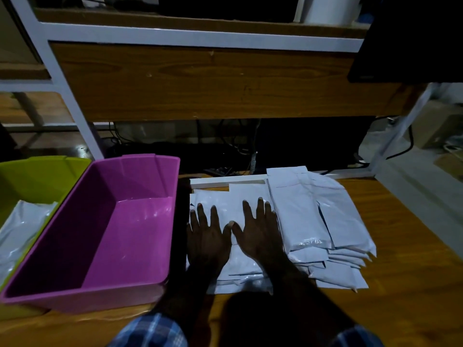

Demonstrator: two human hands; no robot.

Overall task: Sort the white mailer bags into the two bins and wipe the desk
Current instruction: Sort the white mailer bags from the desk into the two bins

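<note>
White mailer bags (298, 216) heaped flat in overlapping stacks near the desk's (400, 246) far edge, right of centre. Purple bin (130, 221) just left of the heap, open and hollow inside. Green bin (32, 176) at the left edge, touching the purple one, with a white mailer bag (20, 229) lying inside.

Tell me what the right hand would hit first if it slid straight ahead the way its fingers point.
Probably the white rail at the desk's back edge. The right hand lies flat on the mailer bags, fingers pointing away; only more bag lies between.
</note>
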